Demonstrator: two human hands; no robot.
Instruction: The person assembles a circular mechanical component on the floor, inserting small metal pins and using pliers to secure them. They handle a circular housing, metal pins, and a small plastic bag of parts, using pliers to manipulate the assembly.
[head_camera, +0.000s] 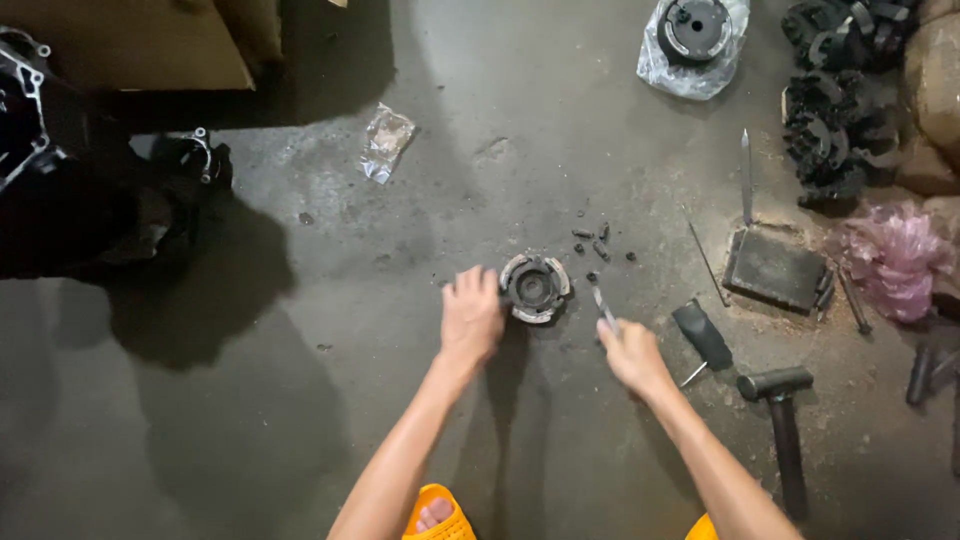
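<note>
A round metal clutch-like part (534, 287) with pale shoes around a dark hub lies on the concrete floor. My left hand (470, 315) rests just to its left, fingertips against its rim. My right hand (632, 352) is closed around a thin metal tool (604, 308) whose tip points up toward the part's right side. Several small dark pins or bolts (596, 243) lie scattered just beyond the part.
A hammer (783, 420) and a black-handled tool (703, 338) lie to the right. Farther right sit a flat metal block (773, 266), a long blade (746, 175), a pink plastic bag (895, 260) and stacked dark parts (835, 110). An engine casing (40, 140) stands at left.
</note>
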